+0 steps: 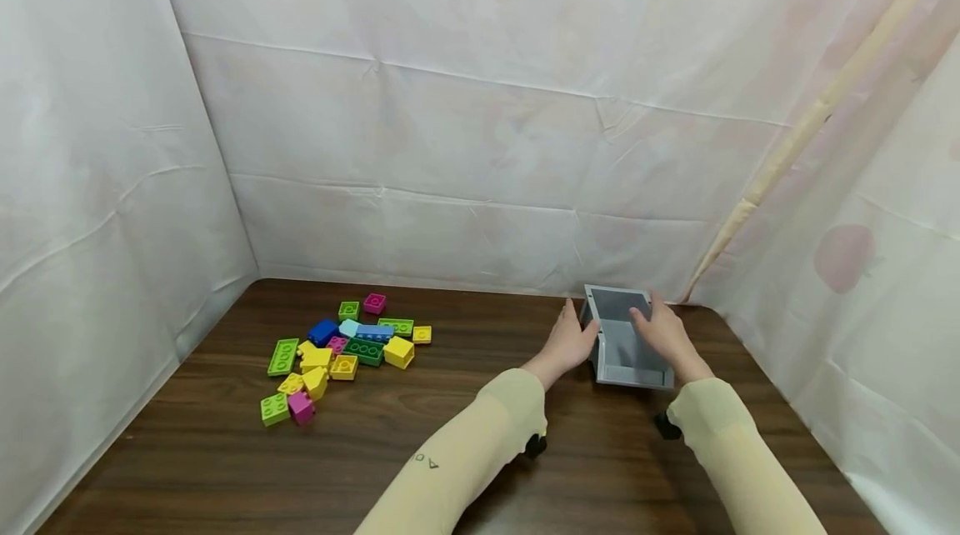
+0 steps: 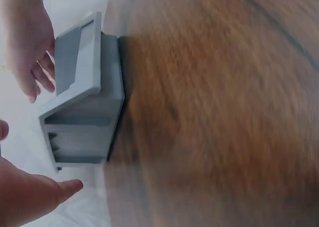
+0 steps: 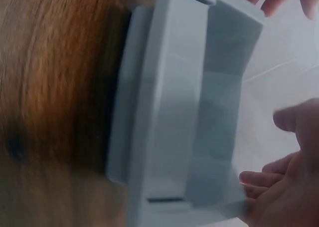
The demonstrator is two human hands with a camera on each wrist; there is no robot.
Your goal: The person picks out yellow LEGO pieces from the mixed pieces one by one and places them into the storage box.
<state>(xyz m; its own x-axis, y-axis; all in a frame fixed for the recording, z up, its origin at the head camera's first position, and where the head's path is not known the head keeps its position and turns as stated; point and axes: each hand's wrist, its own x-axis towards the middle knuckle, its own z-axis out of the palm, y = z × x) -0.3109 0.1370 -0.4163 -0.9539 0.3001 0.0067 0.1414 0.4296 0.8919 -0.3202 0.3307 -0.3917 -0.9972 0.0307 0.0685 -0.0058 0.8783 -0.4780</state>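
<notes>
A grey plastic bin [image 1: 633, 377] with a low, cut-down front stands at the right back of the table, its inside bare. On its left side is my left hand [image 1: 568, 342], fingers extended and thumb spread. The left wrist view shows a gap between that hand's thumb [image 2: 67, 187] and the bin [image 2: 112, 92]. My right hand [image 1: 670, 341] is at the bin's right side, thumb apart from the fingers. In the right wrist view its fingertips [image 3: 249, 178] lie close to the bin's side wall [image 3: 214, 212]; whether they touch it, I cannot tell.
Loose toy building bricks lie spread on the left of the brown wooden table [image 1: 450, 435], among them a dark green brick [image 1: 363, 351], a blue brick [image 1: 323, 332] and a magenta brick [image 1: 302, 407]. White cloth [image 1: 450, 143] hangs behind and at both sides.
</notes>
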